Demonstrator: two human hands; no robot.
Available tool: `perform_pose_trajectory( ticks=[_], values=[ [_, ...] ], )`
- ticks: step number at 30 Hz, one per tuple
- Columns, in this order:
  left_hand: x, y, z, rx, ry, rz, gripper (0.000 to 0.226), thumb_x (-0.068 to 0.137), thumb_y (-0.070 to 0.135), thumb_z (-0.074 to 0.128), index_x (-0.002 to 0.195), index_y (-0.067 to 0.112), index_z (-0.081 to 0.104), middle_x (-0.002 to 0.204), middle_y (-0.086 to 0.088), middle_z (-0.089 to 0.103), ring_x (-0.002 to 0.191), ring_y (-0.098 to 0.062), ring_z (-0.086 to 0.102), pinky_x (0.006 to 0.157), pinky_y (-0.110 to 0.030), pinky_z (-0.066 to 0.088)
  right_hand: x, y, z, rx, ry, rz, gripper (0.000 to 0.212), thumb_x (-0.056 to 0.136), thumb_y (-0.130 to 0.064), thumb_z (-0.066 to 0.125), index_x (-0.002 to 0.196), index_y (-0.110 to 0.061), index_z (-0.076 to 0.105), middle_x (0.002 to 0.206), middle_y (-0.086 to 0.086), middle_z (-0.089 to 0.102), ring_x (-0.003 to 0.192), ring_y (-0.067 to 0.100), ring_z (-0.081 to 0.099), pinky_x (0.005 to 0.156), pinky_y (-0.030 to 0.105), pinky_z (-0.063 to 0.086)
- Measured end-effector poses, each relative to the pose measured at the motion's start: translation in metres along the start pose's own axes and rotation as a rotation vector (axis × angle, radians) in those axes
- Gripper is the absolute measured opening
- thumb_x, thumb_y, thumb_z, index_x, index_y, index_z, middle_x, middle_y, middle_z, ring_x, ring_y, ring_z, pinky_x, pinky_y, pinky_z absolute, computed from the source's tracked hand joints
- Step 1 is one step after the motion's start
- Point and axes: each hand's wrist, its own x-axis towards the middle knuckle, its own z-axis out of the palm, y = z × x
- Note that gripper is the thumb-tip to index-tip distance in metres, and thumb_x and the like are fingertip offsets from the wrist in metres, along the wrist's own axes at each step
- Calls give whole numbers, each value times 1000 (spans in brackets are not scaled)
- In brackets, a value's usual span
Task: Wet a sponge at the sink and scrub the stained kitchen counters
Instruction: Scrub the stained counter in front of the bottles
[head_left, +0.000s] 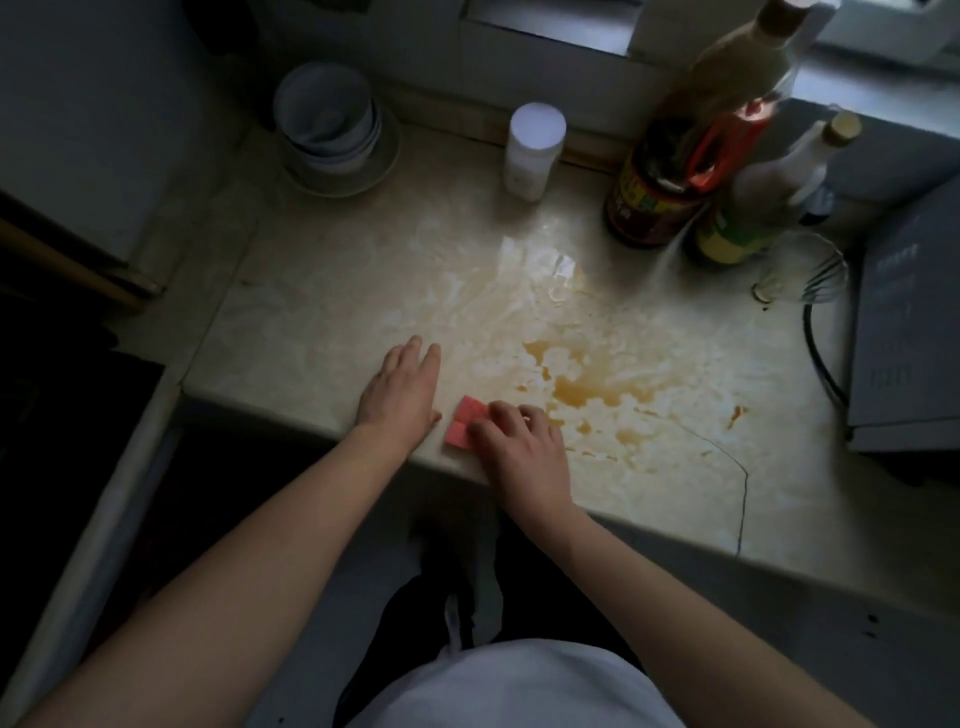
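Observation:
A pink sponge (464, 422) lies flat on the pale marble counter (311, 291) near its front edge. My right hand (519, 447) presses down on the sponge, fingers curled over its right part. My left hand (402, 387) rests flat on the counter just left of the sponge, fingers together, holding nothing. A brown-yellow stain (582, 384) spreads over the counter right of the sponge, with smeared wet streaks (519, 270) farther back.
Stacked white bowls on a plate (332, 130) stand at the back left. A white jar (532, 150) and several sauce bottles (670, 176) line the back. A wire whisk (810, 270) and a grey appliance (909, 322) with a black cord are at right.

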Motion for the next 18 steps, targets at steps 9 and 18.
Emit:
perform_pose_trajectory(
  ticks=[9,18],
  values=[
    [46,39,-15,111,-14,-31,98,79,-1,64,156,20,5,162,-13,5,147,-34,13,113,-41,34,78,66,-24,26,71,37,29,95,-31,56,123,-32,61,141,0,54,123,35,45,89,43,39],
    [66,50,-19,164,-116,-75,90,85,-11,44,156,16,-3,163,-11,-10,146,-45,6,113,-49,33,158,100,-43,67,40,64,35,100,-29,51,133,-34,57,151,0,47,131,37,40,98,45,35]
  ],
)
